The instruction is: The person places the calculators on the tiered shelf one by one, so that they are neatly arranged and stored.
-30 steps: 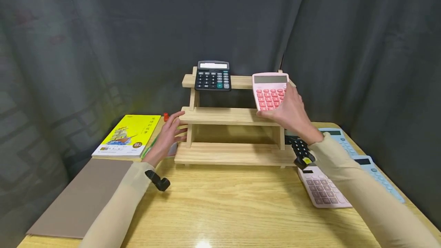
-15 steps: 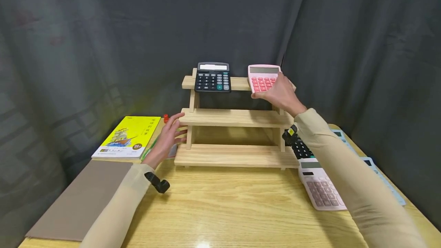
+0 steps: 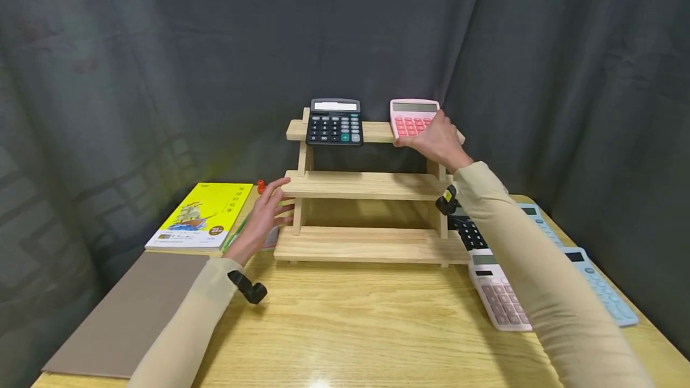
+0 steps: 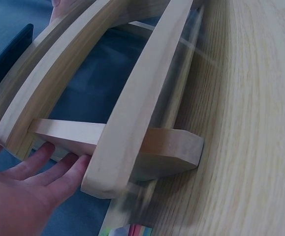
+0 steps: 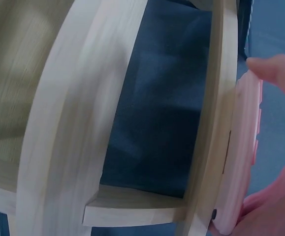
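On the top tier of the wooden stand point(image 3: 372, 184), toward its right end, sits a pink calculator point(image 3: 414, 114). My right hand point(image 3: 438, 139) grips it across the lower part, thumb at the lower left corner and fingers at the right edge. In the right wrist view the pink calculator point(image 5: 238, 157) lies against the top plank. A black calculator point(image 3: 334, 121) leans on the same tier at the left. My left hand point(image 3: 262, 214) touches the stand's left side with its fingers extended, by the middle tier and side upright point(image 4: 68, 132).
At the right of the table lie a pale pink calculator point(image 3: 501, 295), light blue calculators point(image 3: 601, 286) and a black calculator point(image 3: 468, 231). On the left are a yellow book point(image 3: 207, 214), a brown board point(image 3: 129, 310) and a small red object point(image 3: 261, 186). A dark curtain point(image 3: 377, 29) hangs behind.
My right hand has carried the pink calculator up and back, from in front of the stand onto its top tier. My left hand has stayed at the stand's left side.
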A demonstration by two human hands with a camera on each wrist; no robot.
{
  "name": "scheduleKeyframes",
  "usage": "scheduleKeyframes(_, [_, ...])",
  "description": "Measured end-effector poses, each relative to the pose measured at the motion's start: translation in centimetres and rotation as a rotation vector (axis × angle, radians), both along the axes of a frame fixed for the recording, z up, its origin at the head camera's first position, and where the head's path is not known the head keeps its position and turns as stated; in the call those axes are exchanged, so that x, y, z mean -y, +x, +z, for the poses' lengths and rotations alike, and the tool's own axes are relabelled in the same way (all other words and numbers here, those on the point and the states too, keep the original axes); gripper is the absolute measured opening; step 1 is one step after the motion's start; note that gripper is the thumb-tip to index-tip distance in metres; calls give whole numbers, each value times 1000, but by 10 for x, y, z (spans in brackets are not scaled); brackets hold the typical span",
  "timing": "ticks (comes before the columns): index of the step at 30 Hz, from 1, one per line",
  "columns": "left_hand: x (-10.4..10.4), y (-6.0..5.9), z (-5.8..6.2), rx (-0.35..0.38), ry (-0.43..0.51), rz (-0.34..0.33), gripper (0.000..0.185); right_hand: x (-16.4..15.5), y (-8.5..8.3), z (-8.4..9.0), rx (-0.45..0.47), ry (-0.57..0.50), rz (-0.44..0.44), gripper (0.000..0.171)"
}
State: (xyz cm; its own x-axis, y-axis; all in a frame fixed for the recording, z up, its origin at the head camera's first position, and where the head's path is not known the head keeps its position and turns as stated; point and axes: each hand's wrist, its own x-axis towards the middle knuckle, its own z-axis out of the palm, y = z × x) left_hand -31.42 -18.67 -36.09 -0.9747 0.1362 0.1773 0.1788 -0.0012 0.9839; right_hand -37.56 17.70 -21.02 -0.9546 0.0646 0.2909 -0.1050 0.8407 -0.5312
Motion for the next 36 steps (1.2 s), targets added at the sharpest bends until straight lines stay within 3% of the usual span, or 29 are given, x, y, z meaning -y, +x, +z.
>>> scheduleKeyframes(11, [0, 2, 1, 10, 5, 19, 48, 9, 7, 6, 79, 31, -58, 124])
scheduleKeyframes(23, [-1, 3, 0, -6, 7, 1, 48, 0, 20, 3, 15, 32, -49, 126])
scheduleKeyframes(30, [-1, 2, 1, -13, -11, 5, 49, -18, 46, -5, -118, -102, 14, 114])
scheduleKeyframes(36, [-1, 1, -1, -4, -11, 14, 48, -37, 84, -26, -112, -111, 72, 113])
